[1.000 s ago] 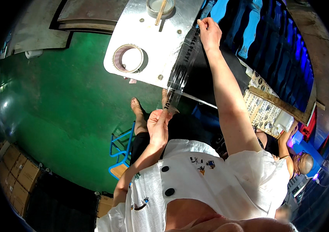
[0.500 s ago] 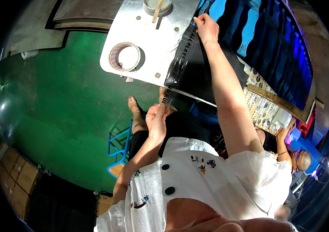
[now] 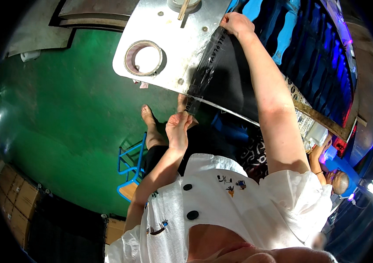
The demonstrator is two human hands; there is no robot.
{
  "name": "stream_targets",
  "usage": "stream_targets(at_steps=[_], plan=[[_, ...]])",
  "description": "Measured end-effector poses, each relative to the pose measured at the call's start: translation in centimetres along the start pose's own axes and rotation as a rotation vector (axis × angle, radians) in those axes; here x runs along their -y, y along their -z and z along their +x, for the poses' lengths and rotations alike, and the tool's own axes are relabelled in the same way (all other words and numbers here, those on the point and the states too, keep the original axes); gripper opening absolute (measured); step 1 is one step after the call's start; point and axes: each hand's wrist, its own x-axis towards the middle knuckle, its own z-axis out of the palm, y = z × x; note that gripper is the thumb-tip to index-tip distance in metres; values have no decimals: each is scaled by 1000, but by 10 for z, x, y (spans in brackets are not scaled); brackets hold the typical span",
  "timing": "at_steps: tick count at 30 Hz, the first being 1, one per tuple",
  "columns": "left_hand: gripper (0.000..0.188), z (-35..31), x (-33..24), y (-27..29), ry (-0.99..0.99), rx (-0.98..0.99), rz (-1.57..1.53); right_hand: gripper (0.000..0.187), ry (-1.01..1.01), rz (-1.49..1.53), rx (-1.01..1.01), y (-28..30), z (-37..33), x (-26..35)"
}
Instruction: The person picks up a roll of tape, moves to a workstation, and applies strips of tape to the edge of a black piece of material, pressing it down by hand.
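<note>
A glossy see-through strip with black lettering [image 3: 207, 63] runs along the left side of a black sheet [image 3: 232, 72] on the metal table. My left hand [image 3: 178, 133] is closed in a pinch on the strip's near end, which hangs just past the table edge. At the far end my right hand [image 3: 238, 25] is closed, its fingertips down at the strip beside the sheet's corner. Whether those fingertips grip the strip or press on it is hard to see.
A roll of tape [image 3: 129, 60] and a round container with a wooden stick [image 3: 182, 11] stand on the metal table [image 3: 180, 48]. Blue shaped pieces [image 3: 285, 37] lie at the right. Nearby are a blue-framed stool [image 3: 129, 189], stacked cartons [image 3: 25, 197] and another person [image 3: 338, 180] at the right.
My left hand has come slightly closer to the table edge with the strip's end. My right hand has turned, with its fingers lower at the far end. The view has shifted a little.
</note>
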Motion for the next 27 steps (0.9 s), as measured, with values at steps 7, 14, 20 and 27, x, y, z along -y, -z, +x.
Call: stream_targets(at_steps=[7, 14, 20, 27], plan=[[10, -3, 1, -1, 25, -64, -16, 25, 202, -24, -12, -13, 18, -20], [5, -9, -3, -5, -32, -70, 0, 61, -5, 286, 297, -23, 25, -33], [4, 6, 8, 4, -16, -116, 48, 18, 251, 202, -135, -44, 31, -48], [13, 56, 33, 18, -100, -52, 55, 18, 221, 315, -178, -50, 31, -54]])
